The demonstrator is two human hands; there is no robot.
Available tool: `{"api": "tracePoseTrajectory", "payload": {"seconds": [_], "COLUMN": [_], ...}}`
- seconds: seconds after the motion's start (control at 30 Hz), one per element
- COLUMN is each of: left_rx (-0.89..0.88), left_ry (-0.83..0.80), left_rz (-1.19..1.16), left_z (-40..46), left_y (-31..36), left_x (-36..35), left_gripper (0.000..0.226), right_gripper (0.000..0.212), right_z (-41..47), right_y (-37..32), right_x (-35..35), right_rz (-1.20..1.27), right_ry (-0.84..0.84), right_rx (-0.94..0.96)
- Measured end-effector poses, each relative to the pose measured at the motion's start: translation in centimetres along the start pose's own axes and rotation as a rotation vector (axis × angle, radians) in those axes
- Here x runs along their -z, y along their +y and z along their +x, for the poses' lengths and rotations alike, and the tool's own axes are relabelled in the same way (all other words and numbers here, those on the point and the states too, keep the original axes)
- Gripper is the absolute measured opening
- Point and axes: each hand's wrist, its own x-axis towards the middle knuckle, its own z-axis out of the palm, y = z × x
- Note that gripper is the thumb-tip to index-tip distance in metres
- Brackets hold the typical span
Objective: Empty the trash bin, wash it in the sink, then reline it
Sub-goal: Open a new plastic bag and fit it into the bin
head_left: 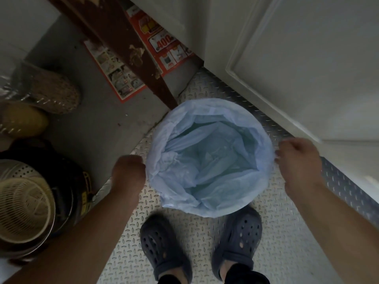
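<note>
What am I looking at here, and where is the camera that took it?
There is no robot here. The camera sits on a person's head and looks down, so you see their own arms and feet. In the middle stands a round trash bin, seen from above, lined with a pale blue bag folded over its rim. The left hand is at the bin's left edge and the right hand at its right edge, apparently pinching the bag's edge; the fingers are blurred, so the grips are not certain. The bin stands on a patterned metal floor plate, just beyond the person's dark clogs. A white door is to the right, and baskets and pots sit on the left.
</note>
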Motion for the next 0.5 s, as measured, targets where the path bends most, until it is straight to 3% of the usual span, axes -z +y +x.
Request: {"api": "tracePoseTrajectory", "payload": {"seconds": [0.07, 0.1, 0.17, 0.2, 0.27, 0.33, 0.43, 0.5], "left_rx": [-0.181, -0.360, -0.670, -0.773, -0.855, -0.850, -0.837, -0.822], "left_ry": [0.300, 0.355, 0.305, 0.243, 0.067, -0.058, -0.137, -0.158], "left_rz": [0.184, 0.255, 0.465, 0.567, 0.737, 0.884, 1.057, 1.210], "left_z": [-0.2, -1.5, -4.3, -5.3, -6.0, -5.5, -3.8, -2.8], "left_y": [0.5, 0.6, 0.9, 0.8, 0.7, 1.1, 2.3, 2.8], "left_x": [0.5, 0.8, 0.8, 0.4, -0.7, -1.7, -3.7, -5.5], "left_gripper": [0.033, 0.036, 0.037, 0.036, 0.041, 0.049, 0.059, 0.060], "right_gripper": [0.013, 0.015, 0.019, 0.022, 0.029, 0.039, 0.067, 0.073], "right_z": [-2.7, -4.4, -6.9, -7.6, -7.8, -7.1, -5.4, -4.5], "right_y": [-1.0, -1.6, -1.5, -1.3, -1.2, -1.4, -2.1, -2.1], "right_x": [1.1, 1.1, 0.3, -0.4, -2.2, -4.0, -6.4, -7.6], "right_rz": [-0.129, -0.232, -0.435, -0.528, -0.707, -0.905, -1.196, -1.282], "right_ry": [0.064, 0.025, -0.112, -0.176, -0.243, -0.293, -0.461, -0.495], "right_rx": [0.427, 0.673, 1.057, 1.162, 1.211, 1.113, 0.850, 0.791]}}
